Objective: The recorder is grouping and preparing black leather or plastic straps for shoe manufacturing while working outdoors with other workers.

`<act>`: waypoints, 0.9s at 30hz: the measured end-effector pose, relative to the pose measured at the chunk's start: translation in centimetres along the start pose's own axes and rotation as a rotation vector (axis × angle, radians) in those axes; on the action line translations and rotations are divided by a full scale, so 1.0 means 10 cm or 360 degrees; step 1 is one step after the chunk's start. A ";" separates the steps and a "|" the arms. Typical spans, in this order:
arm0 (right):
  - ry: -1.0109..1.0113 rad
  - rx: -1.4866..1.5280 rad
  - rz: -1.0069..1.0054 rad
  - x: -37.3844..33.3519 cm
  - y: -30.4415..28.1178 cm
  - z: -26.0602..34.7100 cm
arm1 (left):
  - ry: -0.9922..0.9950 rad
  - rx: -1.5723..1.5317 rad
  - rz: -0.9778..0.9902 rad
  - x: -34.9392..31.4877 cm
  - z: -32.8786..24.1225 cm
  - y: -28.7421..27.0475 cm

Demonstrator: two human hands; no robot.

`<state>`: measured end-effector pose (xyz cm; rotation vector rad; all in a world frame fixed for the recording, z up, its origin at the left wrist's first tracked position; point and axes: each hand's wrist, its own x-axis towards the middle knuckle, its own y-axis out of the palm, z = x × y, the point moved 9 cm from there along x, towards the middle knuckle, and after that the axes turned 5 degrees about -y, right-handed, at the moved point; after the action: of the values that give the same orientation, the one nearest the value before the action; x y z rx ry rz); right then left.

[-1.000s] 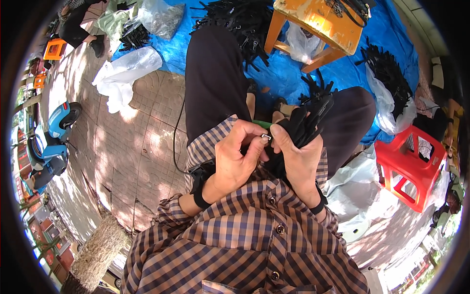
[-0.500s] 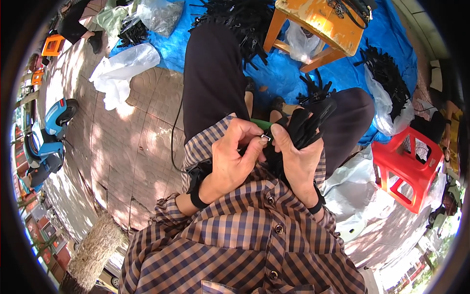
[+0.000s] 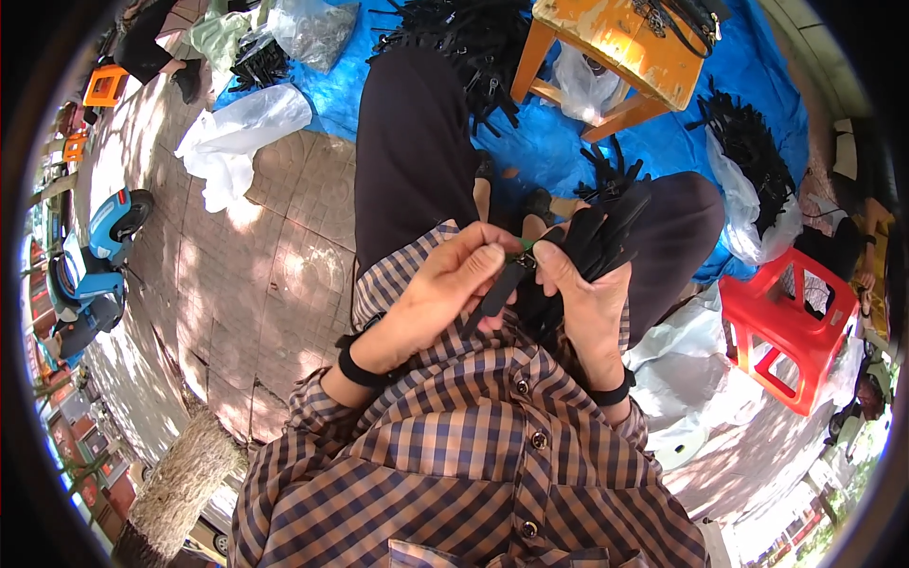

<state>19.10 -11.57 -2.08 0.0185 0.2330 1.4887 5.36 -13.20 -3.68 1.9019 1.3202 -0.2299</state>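
Note:
My left hand (image 3: 443, 286) is closed, thumb and fingers pinching a short black strap (image 3: 500, 293) that hangs down from the fingertips. Close beside it, my right hand (image 3: 585, 301) grips a bundle of black straps (image 3: 606, 235) whose ends fan out past the fingers. A small dark metal fitting (image 3: 526, 259) shows between the two hands, with a bit of green (image 3: 524, 243) just behind it. Both hands meet over my lap, and the fingers of the right are partly hidden behind the bundle.
A blue tarp (image 3: 559, 151) lies ahead, bearing a heap of black straps (image 3: 454, 38) and a worn wooden stool (image 3: 620, 47). Strap-filled plastic (image 3: 753, 170) and a red plastic stool (image 3: 791, 322) are at right. A white plastic bag (image 3: 241, 133) lies left on the paving.
My left hand has shifted its pinch from a small shiny metal piece to a black strap, which now hangs below the fingertips. The left wrist has moved slightly left; the right still grips the bundle.

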 end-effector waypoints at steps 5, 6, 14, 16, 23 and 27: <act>-0.0013 0.0092 -0.0024 0.01 0.03 0.05 | -0.0484 -0.0507 0.0263 -0.04 0.27 0.00; -0.0021 0.0110 -0.0012 0.01 0.04 0.06 | -0.0483 -0.0507 0.0264 -0.05 0.25 0.03; 0.0224 0.0124 0.0063 0.03 0.01 -0.14 | 0.0171 -0.0307 0.0241 0.01 -0.13 0.05; 0.0308 0.0152 0.0169 0.02 0.09 -0.12 | 0.0300 -0.0335 0.0161 0.00 -0.19 0.04; 0.0629 0.0899 0.0332 0.00 0.32 -0.17 | 0.0437 0.0052 0.0220 -0.07 -0.27 0.17; 0.0663 0.1026 -0.0142 0.00 0.08 -0.15 | 0.0089 0.0313 0.0262 -0.12 -0.04 0.24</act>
<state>18.10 -11.66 -3.42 0.2139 1.0300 1.2631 6.79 -14.15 -1.51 2.1852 1.2057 -0.2304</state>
